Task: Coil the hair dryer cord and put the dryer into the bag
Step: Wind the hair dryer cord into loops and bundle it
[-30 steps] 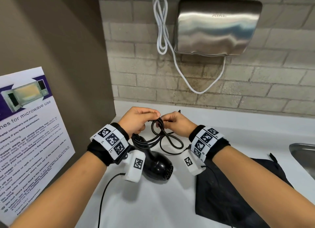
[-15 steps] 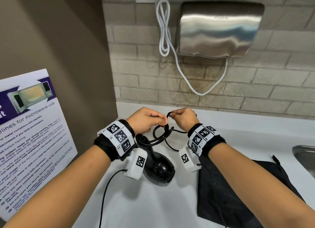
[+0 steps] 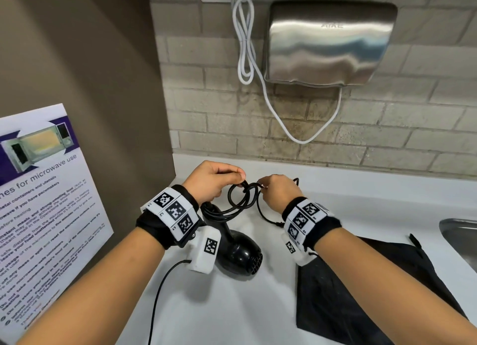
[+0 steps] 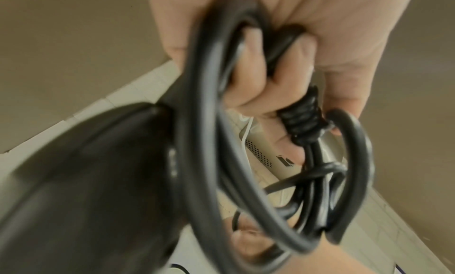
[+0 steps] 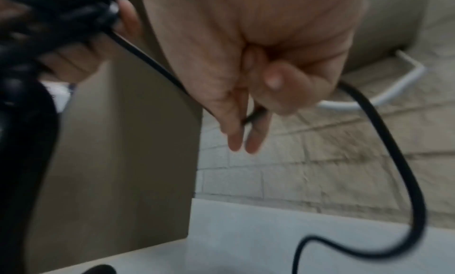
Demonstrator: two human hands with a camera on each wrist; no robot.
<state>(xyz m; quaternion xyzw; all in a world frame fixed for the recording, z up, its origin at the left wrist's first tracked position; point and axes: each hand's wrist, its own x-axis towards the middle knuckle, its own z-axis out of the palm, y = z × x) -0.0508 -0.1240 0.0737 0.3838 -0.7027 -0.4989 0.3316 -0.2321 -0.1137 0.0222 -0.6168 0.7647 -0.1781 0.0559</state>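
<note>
A black hair dryer (image 3: 240, 251) hangs just above the white counter (image 3: 232, 306), its handle up towards my left hand (image 3: 214, 180). That hand grips the coiled loops of the black cord (image 3: 238, 198) near the handle; the loops (image 4: 221, 142) fill the left wrist view beside the dryer body (image 4: 86, 181). My right hand (image 3: 277, 189) pinches the free length of cord (image 5: 253, 114) just right of the coil, and the rest trails down to the counter (image 5: 270, 239). A black cloth bag (image 3: 374, 293) lies flat at the right.
A brown side panel with a microwave notice (image 3: 44, 215) stands at the left. On the brick wall hangs a steel hand dryer (image 3: 327, 42) with a white cable (image 3: 244, 47). A steel sink rim (image 3: 459, 236) is at the far right.
The coil has tightened into smaller loops. My right hand has moved closer to the left hand, drawing the loose cord in.
</note>
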